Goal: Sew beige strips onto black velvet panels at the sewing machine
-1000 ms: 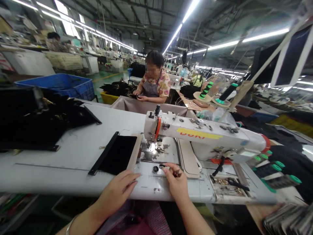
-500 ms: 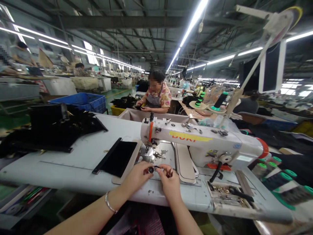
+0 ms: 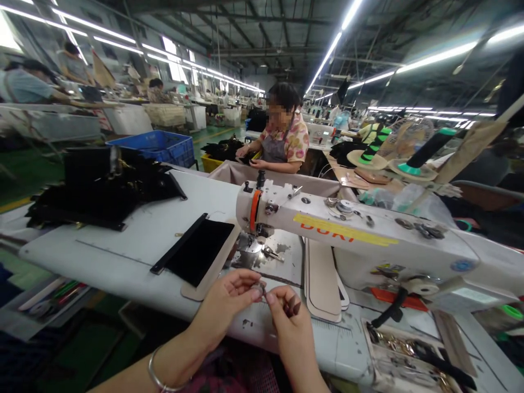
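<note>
My left hand (image 3: 231,297) is closed in a pinch on a small round metal piece (image 3: 258,287) that looks like a sewing-machine bobbin. Close beside it, my right hand (image 3: 290,314) is closed too, thumb and forefinger together near the piece; what they grip is too small to make out. Both hands are above the front edge of the table, just before the sewing machine (image 3: 327,224) and its metal needle plate (image 3: 282,252). Left of the plate, a black fabric panel (image 3: 200,248) lies on a beige board. Beige rounded panels (image 3: 323,281) are stacked to the right.
A heap of black pieces (image 3: 106,188) covers the table's far left, with a blue crate (image 3: 155,147) behind. A parts tray (image 3: 409,355) is at the right front. Thread cones (image 3: 432,150) stand behind the machine. Across from me sits a co-worker (image 3: 282,134) handling dark pieces.
The view has shifted right and closer to the machine. My fingers have turned the small round piece, whose dark face showed before and now looks silvery. Both hands remain close together.
</note>
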`<state>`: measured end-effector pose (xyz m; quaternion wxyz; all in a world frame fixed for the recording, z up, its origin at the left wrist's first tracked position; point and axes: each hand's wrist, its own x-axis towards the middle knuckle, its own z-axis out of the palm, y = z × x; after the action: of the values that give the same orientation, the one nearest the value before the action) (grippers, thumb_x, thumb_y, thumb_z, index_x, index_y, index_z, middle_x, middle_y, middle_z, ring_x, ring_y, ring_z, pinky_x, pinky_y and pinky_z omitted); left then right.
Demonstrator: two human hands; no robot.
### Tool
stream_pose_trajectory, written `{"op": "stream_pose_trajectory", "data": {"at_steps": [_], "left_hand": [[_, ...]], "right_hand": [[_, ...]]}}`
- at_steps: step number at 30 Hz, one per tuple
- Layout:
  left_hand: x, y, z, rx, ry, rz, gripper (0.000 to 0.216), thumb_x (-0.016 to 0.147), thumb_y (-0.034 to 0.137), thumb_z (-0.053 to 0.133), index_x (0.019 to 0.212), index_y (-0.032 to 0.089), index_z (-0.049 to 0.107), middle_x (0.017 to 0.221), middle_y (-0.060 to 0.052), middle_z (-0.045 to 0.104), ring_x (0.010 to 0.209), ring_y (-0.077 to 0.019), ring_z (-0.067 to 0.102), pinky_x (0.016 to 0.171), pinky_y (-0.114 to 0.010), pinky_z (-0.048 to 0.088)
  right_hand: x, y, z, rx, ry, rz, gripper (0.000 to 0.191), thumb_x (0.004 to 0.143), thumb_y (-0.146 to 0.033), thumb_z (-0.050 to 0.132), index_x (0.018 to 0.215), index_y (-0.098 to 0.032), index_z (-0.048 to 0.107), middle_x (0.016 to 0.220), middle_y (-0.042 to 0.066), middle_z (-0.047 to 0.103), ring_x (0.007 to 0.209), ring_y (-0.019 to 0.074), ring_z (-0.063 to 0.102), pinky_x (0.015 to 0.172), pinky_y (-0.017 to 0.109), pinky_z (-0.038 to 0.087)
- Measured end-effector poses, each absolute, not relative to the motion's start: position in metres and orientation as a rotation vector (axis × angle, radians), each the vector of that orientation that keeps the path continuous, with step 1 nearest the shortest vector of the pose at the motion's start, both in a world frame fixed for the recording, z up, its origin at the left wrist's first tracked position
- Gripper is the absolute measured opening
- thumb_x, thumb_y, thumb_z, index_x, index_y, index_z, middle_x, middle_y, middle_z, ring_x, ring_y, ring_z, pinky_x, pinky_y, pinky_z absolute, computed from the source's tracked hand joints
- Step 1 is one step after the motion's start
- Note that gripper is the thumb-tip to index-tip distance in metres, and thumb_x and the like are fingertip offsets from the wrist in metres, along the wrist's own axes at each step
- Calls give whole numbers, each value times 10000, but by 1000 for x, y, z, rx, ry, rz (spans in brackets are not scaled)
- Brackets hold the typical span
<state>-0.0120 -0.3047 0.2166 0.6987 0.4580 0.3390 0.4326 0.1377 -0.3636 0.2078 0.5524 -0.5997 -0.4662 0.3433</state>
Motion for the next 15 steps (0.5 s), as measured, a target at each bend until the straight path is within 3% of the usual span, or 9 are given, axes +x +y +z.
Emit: {"op": "stream_pose_trajectory", "data": {"at_steps": [5, 10, 15], "left_hand": [[-10, -318, 224, 763, 614, 846, 328, 723, 266, 862, 984, 142, 706, 921, -57, 720, 836, -151, 672, 789, -253, 539], [-13, -333, 226, 813, 563, 633, 317, 761, 290, 840, 982, 139, 670, 817, -27, 703, 733, -159, 700, 677, -258, 563], [-29, -334, 231, 852, 536, 620, 318, 727, 291, 866, 880, 129, 639, 784, -39, 709, 701, -157, 698, 635, -235, 555]], "right_hand": [[154, -382, 216, -1488, -1097, 731, 317, 905, -493, 586, 777, -202, 596, 619, -43, 468, 576, 127, 451, 537, 246, 360], [156, -386, 232, -1512, -1379, 485, 214, 952, -385, 540, 846, -214, 613, 694, -27, 574, 630, 129, 524, 597, 250, 387], [146, -385, 239, -1547, -1449, 611, 238, 960, -382, 518, 789, -221, 561, 677, -39, 521, 635, 126, 479, 599, 255, 349]]}}
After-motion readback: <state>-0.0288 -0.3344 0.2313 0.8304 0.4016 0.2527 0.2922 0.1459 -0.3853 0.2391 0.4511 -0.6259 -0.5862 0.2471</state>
